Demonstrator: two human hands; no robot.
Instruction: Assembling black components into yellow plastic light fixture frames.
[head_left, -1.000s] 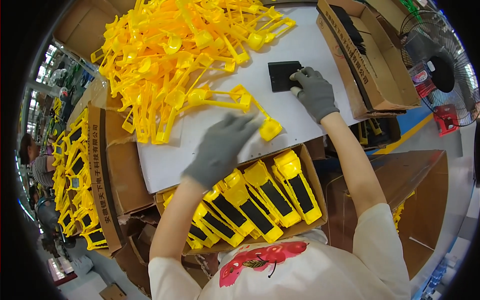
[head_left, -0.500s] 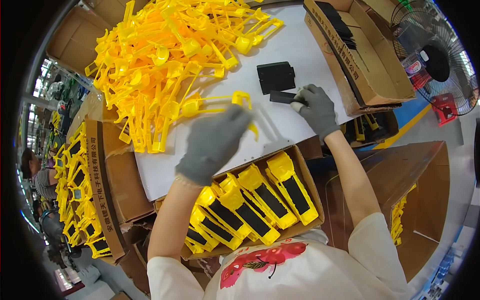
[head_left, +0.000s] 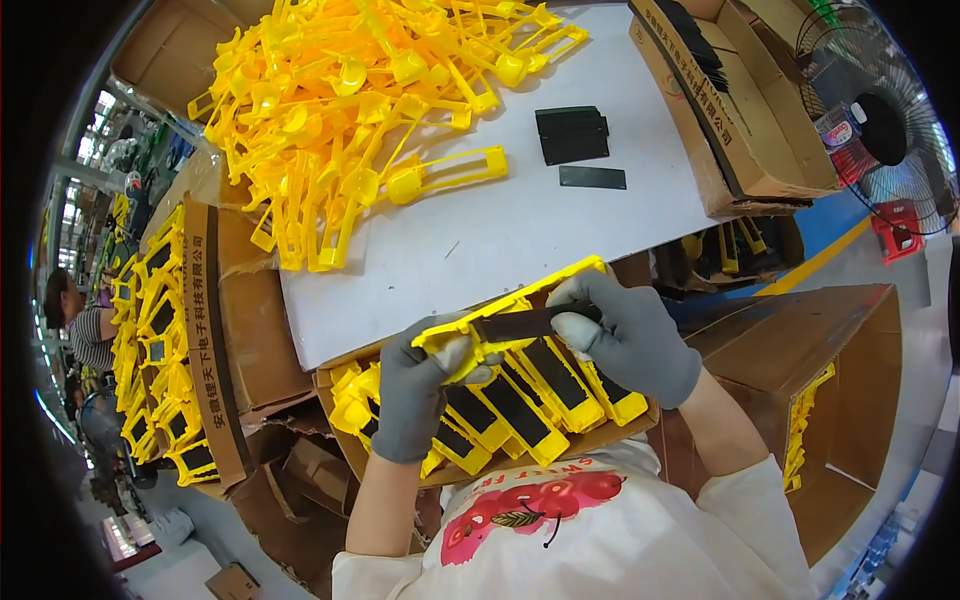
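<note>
My left hand (head_left: 420, 385), in a grey glove, grips one end of a yellow plastic frame (head_left: 530, 290) held tilted above the near box. Between the thumb and fingers of my gloved right hand (head_left: 635, 340) is a dark flat strip (head_left: 515, 326). The strip lies along the opening of the frame, its left end close to my left fingers; whether it is seated there I cannot tell. Just below both hands, a cardboard box (head_left: 640, 424) holds a row of yellow frames with black strips in them (head_left: 555, 385).
Yellow frames lie in a large heap (head_left: 330, 120) on the white table (head_left: 420, 270). To its right are a stack of black strips (head_left: 572, 135) and a single strip (head_left: 592, 178). Open cartons (head_left: 770, 150) flank the table, and a fan (head_left: 880, 130) stands far right.
My left hand has brought a yellow frame from the heap's edge toward me. My right hand has carried a black strip from beside the stack to that frame.
</note>
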